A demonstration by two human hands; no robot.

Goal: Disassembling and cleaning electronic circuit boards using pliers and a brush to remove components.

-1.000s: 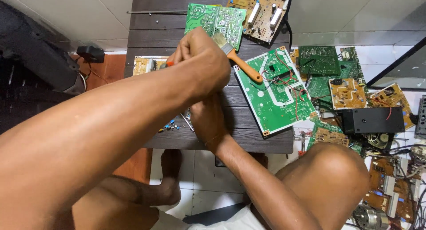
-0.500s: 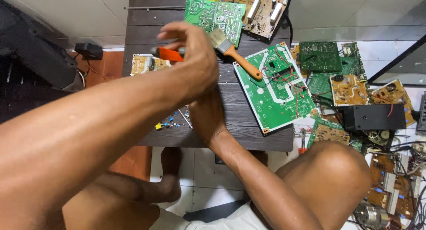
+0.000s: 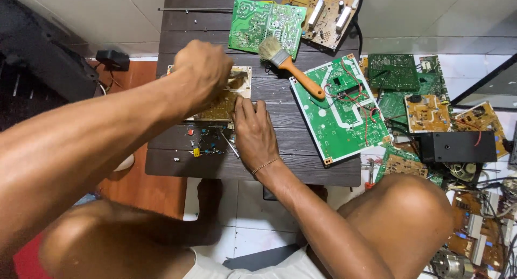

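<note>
Left hand [image 3: 202, 74] fisted over tan circuit board [image 3: 218, 104], contents of the fist hidden. Right hand [image 3: 256, 133] flat, fingers spread, pressing board onto dark tabletop [image 3: 301, 160]. Paintbrush [image 3: 288, 64] nearby.

Green boards [image 3: 340, 115], orange-handled brush [image 3: 291, 65], dark table [image 3: 301, 166].

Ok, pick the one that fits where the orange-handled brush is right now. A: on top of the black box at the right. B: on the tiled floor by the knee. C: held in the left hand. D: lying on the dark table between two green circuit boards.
D: the brush lies loose on the table, its handle tip reaching the large green board and its bristles by the smaller green board; neither hand touches it.
</note>
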